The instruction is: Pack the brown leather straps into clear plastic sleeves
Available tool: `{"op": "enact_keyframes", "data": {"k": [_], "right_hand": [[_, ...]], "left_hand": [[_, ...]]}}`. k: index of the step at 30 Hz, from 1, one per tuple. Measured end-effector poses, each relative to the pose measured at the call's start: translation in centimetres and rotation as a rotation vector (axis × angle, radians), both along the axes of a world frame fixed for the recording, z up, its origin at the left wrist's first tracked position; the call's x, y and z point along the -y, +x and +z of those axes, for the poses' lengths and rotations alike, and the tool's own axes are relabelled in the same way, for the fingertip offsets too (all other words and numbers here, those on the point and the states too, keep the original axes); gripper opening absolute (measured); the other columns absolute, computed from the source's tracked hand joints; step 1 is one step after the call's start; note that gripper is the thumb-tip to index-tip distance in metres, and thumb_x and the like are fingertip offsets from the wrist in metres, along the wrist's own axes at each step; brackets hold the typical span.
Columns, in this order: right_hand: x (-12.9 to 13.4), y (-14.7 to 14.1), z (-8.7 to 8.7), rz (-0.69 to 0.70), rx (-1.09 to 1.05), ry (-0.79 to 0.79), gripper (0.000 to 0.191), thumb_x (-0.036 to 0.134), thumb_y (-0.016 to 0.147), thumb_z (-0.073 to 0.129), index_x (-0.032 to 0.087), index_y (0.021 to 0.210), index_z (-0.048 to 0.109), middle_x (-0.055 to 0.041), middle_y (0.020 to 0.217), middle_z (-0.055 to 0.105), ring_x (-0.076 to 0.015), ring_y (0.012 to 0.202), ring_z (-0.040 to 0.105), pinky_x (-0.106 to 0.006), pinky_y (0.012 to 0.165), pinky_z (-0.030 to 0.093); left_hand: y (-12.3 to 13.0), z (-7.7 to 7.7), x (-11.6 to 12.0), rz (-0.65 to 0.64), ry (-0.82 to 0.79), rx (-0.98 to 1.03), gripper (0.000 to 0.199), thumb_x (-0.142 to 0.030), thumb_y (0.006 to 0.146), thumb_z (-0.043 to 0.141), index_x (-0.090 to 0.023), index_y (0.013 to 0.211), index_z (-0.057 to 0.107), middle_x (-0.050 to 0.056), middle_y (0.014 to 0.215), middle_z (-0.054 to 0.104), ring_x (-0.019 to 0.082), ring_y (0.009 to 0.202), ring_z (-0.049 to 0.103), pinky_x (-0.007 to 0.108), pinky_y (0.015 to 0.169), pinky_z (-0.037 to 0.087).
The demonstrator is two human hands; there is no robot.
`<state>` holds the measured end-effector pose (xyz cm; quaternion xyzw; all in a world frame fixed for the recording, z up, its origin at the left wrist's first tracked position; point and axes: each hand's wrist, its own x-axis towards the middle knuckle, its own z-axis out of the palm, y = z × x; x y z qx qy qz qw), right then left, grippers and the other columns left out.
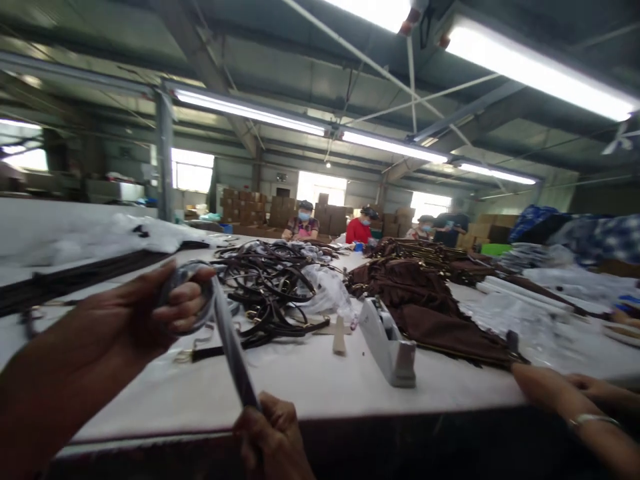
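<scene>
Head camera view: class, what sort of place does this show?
Probably a factory workshop: a long white table heaped with brown straps, masked workers along it, and stacked cartons behind.

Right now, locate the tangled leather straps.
The tangled leather straps lie centre-left in the head view on the white table, beyond the left hand, beside a crumpled plastic bag.

A strap (233, 340) runs between the left hand (115, 313) and the right hand (273, 440), in front of the desk (300, 393). On the desk, a heap of leather straps (265, 287) lies ahead, with a plastic bag (327, 290) just to its right. Further right, an angled holder (387, 343) stands before a pile of fabric (425, 307). A second person's hand (545, 390) rests at the near edge. Stacked cardboard boxes (280, 210) stand behind the far end.
</scene>
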<state>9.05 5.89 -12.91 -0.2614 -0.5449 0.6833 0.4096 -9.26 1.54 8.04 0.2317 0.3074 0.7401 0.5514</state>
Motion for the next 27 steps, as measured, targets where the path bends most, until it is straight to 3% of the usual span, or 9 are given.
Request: {"op": "enact_keyframes", "data": {"k": [3, 5, 9, 10, 14, 17, 20, 24, 27], "right_hand": [[-0.9, -0.1, -0.3, -0.012, 0.019, 0.069, 0.04, 0.057, 0.082, 0.071, 0.018, 0.078, 0.061, 0.007, 0.048, 0.045, -0.0084, 0.043, 0.036, -0.022, 0.043, 0.027], [-1.5, 0.0, 0.9, -0.061, 0.062, 0.154, 0.034, 0.046, 0.079, 0.077, 0.017, 0.093, 0.068, 0.0012, 0.069, 0.06, -0.0128, 0.059, 0.052, -0.023, 0.053, 0.039], [-1.9, -1.2, 5.6, -0.325, 0.078, 0.481, 0.086, 0.033, 0.066, 0.089, 0.027, 0.144, 0.054, -0.0072, 0.12, 0.068, -0.0253, 0.1, 0.065, -0.032, 0.078, 0.052], [-1.9, -1.8, 6.8, -0.384, 0.06, 0.576, 0.085, 0.033, 0.071, 0.088, 0.027, 0.147, 0.051, -0.0081, 0.123, 0.068, -0.0255, 0.101, 0.065, -0.033, 0.081, 0.052], [-1.8, -4.7, 10.3, -0.441, 0.015, 0.808, 0.025, 0.031, 0.098, 0.059, 0.024, 0.121, 0.068, -0.0057, 0.097, 0.071, -0.0207, 0.083, 0.064, -0.032, 0.078, 0.049], [-1.7, -6.6, 10.9, -0.301, -0.051, 0.679, 0.012, 0.03, 0.094, 0.063, 0.021, 0.091, 0.071, -0.0017, 0.081, 0.065, -0.0179, 0.075, 0.058, -0.028, 0.069, 0.045], [-1.4, -8.2, 10.4, -0.156, -0.191, 0.465, 0.019, 0.032, 0.085, 0.07, 0.019, 0.073, 0.065, 0.0012, 0.073, 0.058, -0.0138, 0.068, 0.048, -0.024, 0.06, 0.037], [-0.1, -9.6, 8.3, 0.022, -0.261, 0.164, 0.03, 0.044, 0.08, 0.076, 0.015, 0.073, 0.067, -0.0023, 0.066, 0.064, -0.0135, 0.062, 0.052, -0.026, 0.063, 0.041], [1.3, -9.5, 5.8, 0.167, -0.252, -0.043, 0.047, 0.058, 0.069, 0.083, 0.014, 0.08, 0.069, -0.0062, 0.062, 0.068, -0.015, 0.054, 0.057, -0.026, 0.058, 0.043]], "left_hand": [[0.9, 1.1, 1.5, -0.026, -0.02, -0.285, 0.036, -0.009, 0.102, 0.039, -0.009, 0.081, 0.068, -0.003, 0.053, 0.043, 0.005, 0.036, 0.035, 0.013, 0.031, 0.036], [1.3, 1.1, 2.0, -0.073, -0.011, -0.382, 0.032, -0.011, 0.1, 0.045, -0.009, 0.079, 0.07, -0.003, 0.052, 0.046, 0.005, 0.038, 0.035, 0.014, 0.034, 0.038], [1.6, 0.1, 1.8, -0.184, -0.047, -0.513, 0.032, -0.029, 0.095, 0.061, -0.009, 0.074, 0.073, -0.001, 0.048, 0.048, 0.006, 0.038, 0.036, 0.016, 0.036, 0.04], [1.7, -0.2, 1.7, -0.205, -0.041, -0.536, 0.032, -0.033, 0.093, 0.065, -0.01, 0.071, 0.072, 0.0, 0.047, 0.049, 0.007, 0.038, 0.037, 0.017, 0.036, 0.041], [2.1, 0.0, 1.5, -0.173, -0.04, -0.468, 0.033, -0.033, 0.091, 0.067, -0.014, 0.065, 0.069, 0.001, 0.049, 0.049, 0.01, 0.04, 0.042, 0.019, 0.036, 0.043], [2.0, 1.1, 1.6, -0.09, -0.043, -0.391, 0.031, -0.025, 0.097, 0.058, -0.012, 0.071, 0.072, 0.0, 0.052, 0.048, 0.009, 0.041, 0.041, 0.018, 0.036, 0.043], [1.6, 2.3, 1.0, -0.049, 0.016, -0.364, 0.029, -0.022, 0.101, 0.054, -0.009, 0.083, 0.073, -0.001, 0.058, 0.051, 0.007, 0.041, 0.042, 0.016, 0.036, 0.042], [0.4, 2.7, -1.0, 0.047, 0.15, -0.364, 0.03, -0.019, 0.104, 0.048, -0.006, 0.089, 0.071, 0.0, 0.061, 0.056, 0.007, 0.043, 0.049, 0.016, 0.039, 0.044], [-0.5, 1.6, -2.2, 0.145, 0.237, -0.449, 0.024, -0.021, 0.102, 0.053, -0.008, 0.093, 0.07, 0.004, 0.07, 0.065, 0.01, 0.052, 0.059, 0.017, 0.05, 0.051]]}}
